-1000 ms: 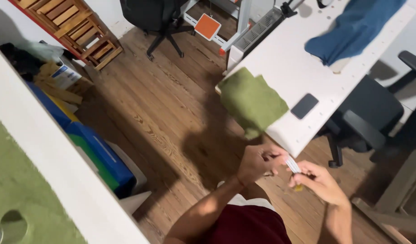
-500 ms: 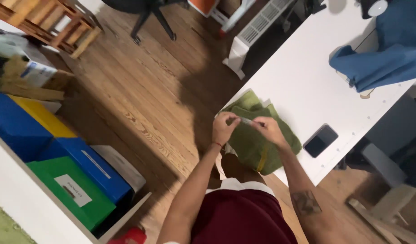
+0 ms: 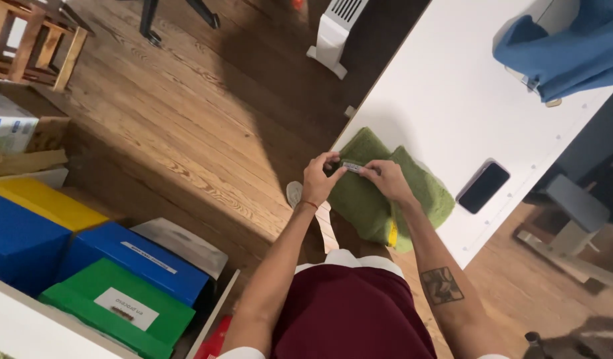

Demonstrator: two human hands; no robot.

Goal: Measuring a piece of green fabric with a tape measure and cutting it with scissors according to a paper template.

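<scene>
My left hand [image 3: 319, 178] and my right hand [image 3: 384, 177] meet over the near corner of a white table [image 3: 446, 106]. Between their fingertips they hold a small flat silvery object [image 3: 351, 166], one hand at each end. What kind of object it is cannot be told. Under the hands lies a folded green towel [image 3: 369, 193] with a yellow edge at its near side, partly overhanging the table corner. A black phone [image 3: 483, 187] lies flat on the table to the right of the towel.
A blue cloth [image 3: 566, 46] is heaped at the far right of the table. A white heater [image 3: 338, 30] stands on the wooden floor [image 3: 186, 100]. Blue, green and yellow storage boxes [image 3: 113, 279] sit lower left; a wooden rack [image 3: 27, 40] is top left.
The view has swung closer to the table corner. My hands, earlier held off the table's edge with the small object, are now raised over the green towel, still holding it.
</scene>
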